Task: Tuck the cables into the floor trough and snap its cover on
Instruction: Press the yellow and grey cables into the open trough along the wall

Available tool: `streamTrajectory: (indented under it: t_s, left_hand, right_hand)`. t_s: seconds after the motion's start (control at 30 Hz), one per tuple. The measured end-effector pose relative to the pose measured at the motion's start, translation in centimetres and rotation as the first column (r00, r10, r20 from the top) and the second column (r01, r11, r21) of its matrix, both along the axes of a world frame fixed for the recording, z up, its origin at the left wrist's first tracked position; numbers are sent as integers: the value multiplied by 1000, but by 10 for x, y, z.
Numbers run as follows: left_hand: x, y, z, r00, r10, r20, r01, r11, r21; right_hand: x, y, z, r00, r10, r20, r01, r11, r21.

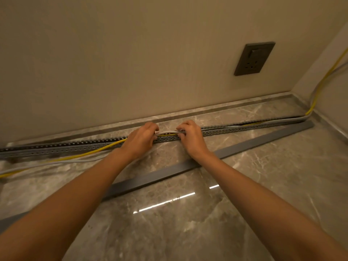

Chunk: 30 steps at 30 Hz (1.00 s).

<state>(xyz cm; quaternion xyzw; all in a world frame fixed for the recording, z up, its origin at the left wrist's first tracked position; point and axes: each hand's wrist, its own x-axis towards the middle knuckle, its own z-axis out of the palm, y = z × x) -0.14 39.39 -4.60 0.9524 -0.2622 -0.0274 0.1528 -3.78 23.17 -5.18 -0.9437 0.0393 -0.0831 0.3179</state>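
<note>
Both hands are pinching the cables, the left hand (140,140) and right hand (190,136) pressing the white cable (167,132) and yellow cable (105,147) down into the slotted trough (226,129), best worked along bit by bit leftward, while the cover (244,146) is lying loose on the floor (207,223) just beside it.

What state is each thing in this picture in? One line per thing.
Trough: open, uncovered.
Cover: off, lying on floor.
Yellow cable: tucked on the right, out on the left.
Grey cables: likewise.
Left hand: gripping cables.
Right hand: gripping cables.
Wall socket: unused.
</note>
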Motion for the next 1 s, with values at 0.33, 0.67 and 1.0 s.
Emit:
streamTrajectory:
  t_s: [0.33,0.67,1.0]
  left_hand:
    - [0,-9,4,985,-38,169,23,996,90]
    - [-6,-23,-1,968,-131,213,127,991,34]
    - [-3,-40,3,998,-19,61,6,980,201]
  right_hand:
    - [-10,6,4,992,59,-108,-77,982,-170]
    - [-19,2,10,985,64,-161,-87,986,-140]
    - [-12,-9,11,960,160,-230,-200,966,-162]
